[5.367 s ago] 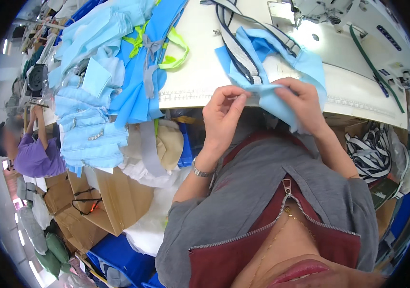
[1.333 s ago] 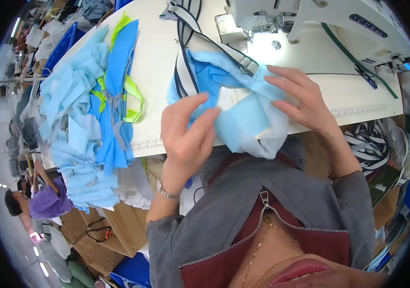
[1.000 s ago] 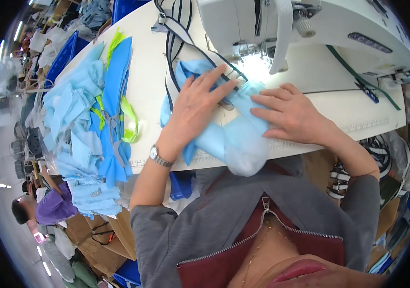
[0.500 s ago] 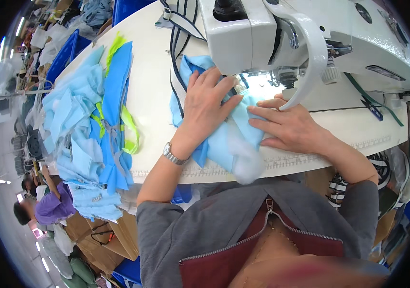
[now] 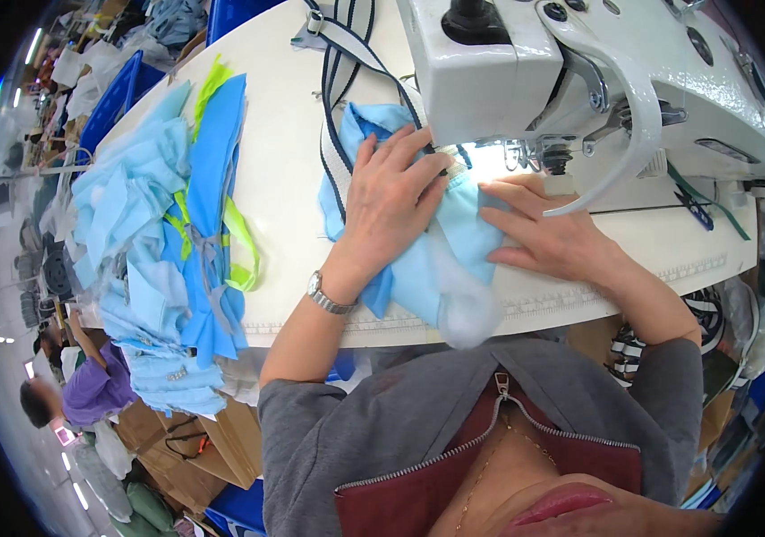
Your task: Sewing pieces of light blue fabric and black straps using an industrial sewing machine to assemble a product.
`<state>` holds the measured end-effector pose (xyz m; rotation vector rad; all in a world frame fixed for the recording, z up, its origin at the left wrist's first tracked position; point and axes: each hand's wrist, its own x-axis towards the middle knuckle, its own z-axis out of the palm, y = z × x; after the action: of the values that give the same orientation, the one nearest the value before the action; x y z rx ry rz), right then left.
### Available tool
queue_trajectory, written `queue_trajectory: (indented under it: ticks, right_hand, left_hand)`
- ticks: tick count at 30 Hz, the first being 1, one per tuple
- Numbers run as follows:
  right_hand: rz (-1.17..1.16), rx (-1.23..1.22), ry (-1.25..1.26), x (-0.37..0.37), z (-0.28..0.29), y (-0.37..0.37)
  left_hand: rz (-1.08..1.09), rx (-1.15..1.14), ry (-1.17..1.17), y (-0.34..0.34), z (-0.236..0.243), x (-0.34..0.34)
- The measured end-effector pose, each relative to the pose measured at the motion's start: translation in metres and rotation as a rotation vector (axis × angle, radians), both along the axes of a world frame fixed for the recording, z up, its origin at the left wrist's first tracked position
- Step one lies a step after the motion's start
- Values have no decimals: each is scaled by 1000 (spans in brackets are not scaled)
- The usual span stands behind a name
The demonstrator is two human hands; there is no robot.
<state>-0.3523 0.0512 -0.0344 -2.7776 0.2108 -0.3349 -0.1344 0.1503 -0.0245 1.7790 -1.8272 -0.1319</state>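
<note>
A light blue fabric piece (image 5: 414, 273) lies on the sewing table under the needle area of a white sewing machine (image 5: 490, 76). My left hand (image 5: 391, 192) presses on it, fingers bent and thumb close to the index finger, holding the cloth just left of the bright needle area. Fingers apart, my right hand (image 5: 552, 228) rests on the cloth's right edge with the palm down. A whitish, see-through puffy part (image 5: 469, 318) hangs from the cloth over the table's front edge. Beside my left hand runs a white strap with dark edges (image 5: 333, 170). The needle tip is hidden.
Light blue cut pieces (image 5: 136, 197), a brighter blue piece (image 5: 221, 170) and neon yellow strips (image 5: 241, 246) are piled at the left. Thread snips (image 5: 694, 208) and a green strip (image 5: 722, 215) lie at the right. A ruler tape (image 5: 579, 291) follows the front edge. A person in purple (image 5: 101, 385) works far left.
The machine head appears farther right in the view, showing more of its top. My hands shift slightly right with the cloth and stay on it.
</note>
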Motion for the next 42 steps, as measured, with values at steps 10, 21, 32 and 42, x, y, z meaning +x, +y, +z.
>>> queue_trajectory:
  ticks: [10, 21, 32, 42]
  right_hand:
    - [-41, 93, 35, 2, 0, 0]
    - [-27, 16, -48, 0, -3, -4]
    - [-437, 361, -561, -4, 60, -5]
    - [-725, 251, -437, 15, 72, 22]
  left_hand:
    - [-24, 57, 5, 1, 5, 3]
    - [-46, 88, -1, 3, 6, 6]
    - [-70, 47, -22, 6, 5, 7]
    - [-82, -68, -55, 12, 4, 11]
